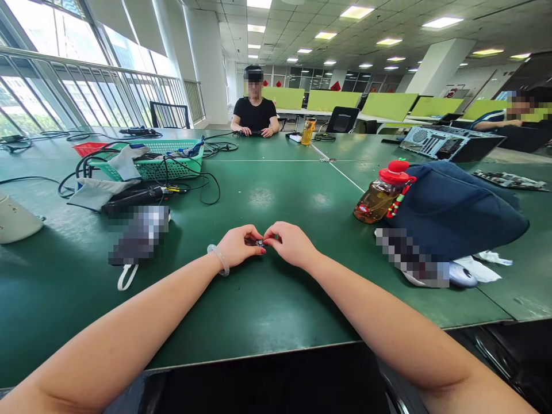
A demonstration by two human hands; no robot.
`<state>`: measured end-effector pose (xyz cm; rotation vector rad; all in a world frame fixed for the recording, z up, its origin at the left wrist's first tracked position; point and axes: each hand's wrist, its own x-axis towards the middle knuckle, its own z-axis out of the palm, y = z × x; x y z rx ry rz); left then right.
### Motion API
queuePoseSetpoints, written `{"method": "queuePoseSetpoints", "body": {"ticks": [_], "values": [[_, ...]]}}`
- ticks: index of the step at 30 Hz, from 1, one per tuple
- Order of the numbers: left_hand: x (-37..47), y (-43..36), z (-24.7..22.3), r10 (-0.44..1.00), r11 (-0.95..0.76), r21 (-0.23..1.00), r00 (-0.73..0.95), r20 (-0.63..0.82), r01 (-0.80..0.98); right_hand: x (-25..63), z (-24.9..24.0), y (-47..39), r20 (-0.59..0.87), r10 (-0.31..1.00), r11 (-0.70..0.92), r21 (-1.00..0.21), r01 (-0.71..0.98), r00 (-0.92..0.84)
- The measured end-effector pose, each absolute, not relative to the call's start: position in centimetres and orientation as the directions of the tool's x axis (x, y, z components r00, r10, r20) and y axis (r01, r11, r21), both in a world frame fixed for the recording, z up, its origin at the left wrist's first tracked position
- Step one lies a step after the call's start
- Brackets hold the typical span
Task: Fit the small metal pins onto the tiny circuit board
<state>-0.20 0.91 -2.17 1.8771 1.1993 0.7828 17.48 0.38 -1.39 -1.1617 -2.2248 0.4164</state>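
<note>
My left hand (236, 246), with a pale bracelet (219, 260) at its wrist, is closed in a pinch on a small dark and silvery piece (259, 243). The piece is too small and too covered by fingers for me to tell its kind. From the other side, my right hand (292, 244) pinches at the right end of the same piece, thumb and index fingertips together. Both hands meet just above the green tabletop (259, 310), near the middle of the table's front part. Red nails show on the fingertips.
At left are a green basket (179, 167) of cables and cloth, a black device (133, 196), a phone-like item (142, 234) and a white container (15, 221). At right stand a drink bottle (377, 198), navy bag (457, 207) and computer case (448, 141). A person (254, 115) sits opposite.
</note>
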Motion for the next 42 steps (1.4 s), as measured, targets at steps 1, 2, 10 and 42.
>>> {"method": "queuePoseSetpoints", "body": {"ticks": [1, 2, 10, 42], "values": [[-0.2, 1.0, -2.2, 0.925, -0.271, 0.848, 0.367, 0.098, 0.456, 17.6, -1.3, 0.4, 0.359, 0.821, 0.572, -0.526, 0.63, -0.445], [-0.3, 1.0, -2.2, 0.926, -0.27, 0.85, 0.364, 0.101, 0.452, 17.6, -1.3, 0.5, 0.363, 0.821, 0.571, -0.534, 0.624, -0.441], [-0.3, 1.1, -2.2, 0.938, -0.209, 0.915, 0.336, 0.087, 0.345, 18.3, -1.4, 0.8, 0.285, 0.856, 0.515, -0.528, 0.675, -0.431], [-10.8, 5.8, -0.2, 0.964, 0.242, -0.008, -0.239, 0.113, 0.97, 18.3, -1.7, 0.8, 0.305, 0.858, 0.512, -0.422, 0.749, -0.414]]}}
